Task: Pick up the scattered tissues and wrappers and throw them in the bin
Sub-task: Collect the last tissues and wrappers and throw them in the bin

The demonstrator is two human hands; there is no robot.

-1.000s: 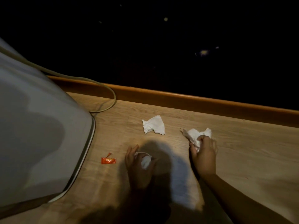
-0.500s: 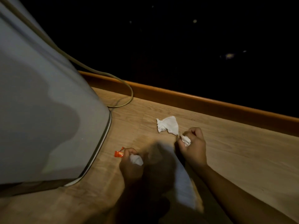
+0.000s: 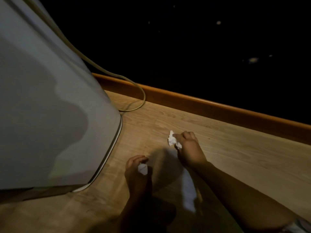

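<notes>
My left hand [image 3: 136, 172] is closed around a crumpled white tissue [image 3: 142, 168] that pokes out between thumb and fingers, low over the wooden floor. The small orange wrapper is out of sight, and I cannot tell whether that fist hides it. My right hand [image 3: 189, 147] sits further up and to the right, fingers pinched on white tissue [image 3: 172, 140] that sticks out to the left of the knuckles and touches the floor. No bin is in view.
A large pale grey rounded appliance [image 3: 50, 98] fills the left side, its base rim close to my left hand. A beige cable [image 3: 142, 96] loops on the floor behind it. An orange-brown skirting board [image 3: 218, 106] runs along a dark wall.
My right hand moved left and took hold of the second loose tissue. My left hand reached the orange wrapper, which is no longer visible. The camera shifted left and closer.
</notes>
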